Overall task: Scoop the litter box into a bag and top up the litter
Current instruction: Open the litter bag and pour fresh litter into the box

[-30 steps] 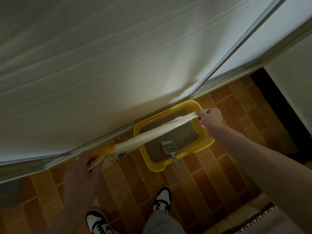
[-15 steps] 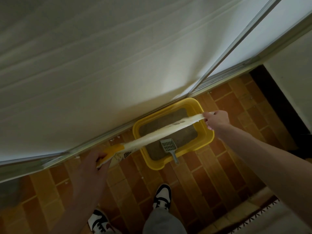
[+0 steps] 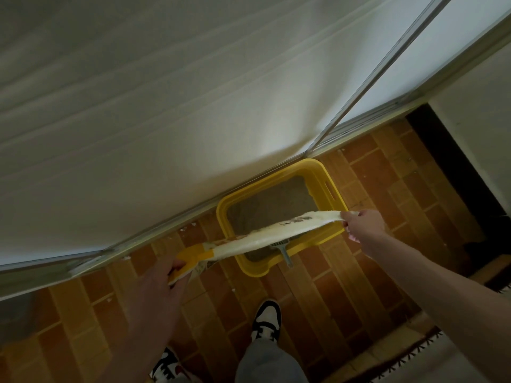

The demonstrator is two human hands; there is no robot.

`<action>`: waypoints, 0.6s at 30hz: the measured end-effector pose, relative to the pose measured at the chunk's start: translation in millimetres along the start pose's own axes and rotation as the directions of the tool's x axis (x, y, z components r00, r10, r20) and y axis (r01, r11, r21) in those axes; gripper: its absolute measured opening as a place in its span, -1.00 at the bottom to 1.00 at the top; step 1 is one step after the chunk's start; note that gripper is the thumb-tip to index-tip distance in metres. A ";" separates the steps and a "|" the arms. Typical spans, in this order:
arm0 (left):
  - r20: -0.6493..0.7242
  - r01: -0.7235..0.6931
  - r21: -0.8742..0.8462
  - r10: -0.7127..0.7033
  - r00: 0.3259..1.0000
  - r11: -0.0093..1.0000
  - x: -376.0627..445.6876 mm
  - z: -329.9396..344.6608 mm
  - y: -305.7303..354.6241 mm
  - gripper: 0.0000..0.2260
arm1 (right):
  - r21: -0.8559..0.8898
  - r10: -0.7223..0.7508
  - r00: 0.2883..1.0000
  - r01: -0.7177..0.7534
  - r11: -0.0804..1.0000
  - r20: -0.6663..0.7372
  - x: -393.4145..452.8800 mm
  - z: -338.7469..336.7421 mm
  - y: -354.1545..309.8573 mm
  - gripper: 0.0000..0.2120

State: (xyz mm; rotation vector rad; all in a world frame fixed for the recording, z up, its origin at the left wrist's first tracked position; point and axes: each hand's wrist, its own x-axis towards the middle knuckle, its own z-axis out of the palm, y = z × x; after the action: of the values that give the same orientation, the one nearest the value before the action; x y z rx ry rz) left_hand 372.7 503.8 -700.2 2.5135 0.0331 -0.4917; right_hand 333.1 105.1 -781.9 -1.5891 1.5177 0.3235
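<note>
A yellow litter box [image 3: 329,189] with grey-brown litter sits on the tiled floor against the sliding door track. A grey scoop [image 3: 284,251] lies at its near edge, its head mostly hidden. I hold a long white and yellow litter bag [image 3: 265,234] stretched flat above the box. My left hand [image 3: 163,280] grips the yellow end at the left. My right hand [image 3: 362,223] pinches the white end at the right, over the box's near right corner.
A glass sliding door with a metal frame [image 3: 367,87] rises behind the box. My feet in black and white shoes [image 3: 265,319] stand on the orange tile floor just before the box. A patterned rug edge [image 3: 409,355] lies at the lower right.
The bag, held at both ends, has shifted toward me and to the right over the box, now covering the scoop head. My view has shifted slightly.
</note>
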 end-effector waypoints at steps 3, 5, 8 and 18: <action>0.048 0.009 -0.004 -0.009 0.999 1.000 -3.0 0.6 -2.2 -0.72 | 0.057 0.014 1.000 -0.013 0.998 -0.018 -5.2 -3.6 11.6 -0.84; 0.074 0.000 -0.006 0.000 0.997 1.000 -5.0 2.3 -1.5 -0.77 | 0.064 0.022 0.999 -0.020 0.998 -0.037 -9.1 -7.0 19.6 -0.83; 0.089 0.012 -0.011 -0.011 0.996 1.000 -6.6 4.3 0.8 -0.83 | 0.047 0.001 0.998 0.002 0.999 -0.063 -10.0 -10.8 27.3 -0.80; 0.038 -0.040 0.042 0.038 0.999 0.998 -13.0 -1.0 -5.2 -0.70 | -0.040 -0.067 0.997 0.066 0.997 -0.033 -20.6 -4.3 31.7 -0.81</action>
State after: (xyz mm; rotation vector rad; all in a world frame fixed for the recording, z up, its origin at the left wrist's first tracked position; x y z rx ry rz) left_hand 360.3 509.7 -697.6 2.5404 -0.0407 -0.5288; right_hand 298.4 120.2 -777.8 -1.6797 1.4892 0.2912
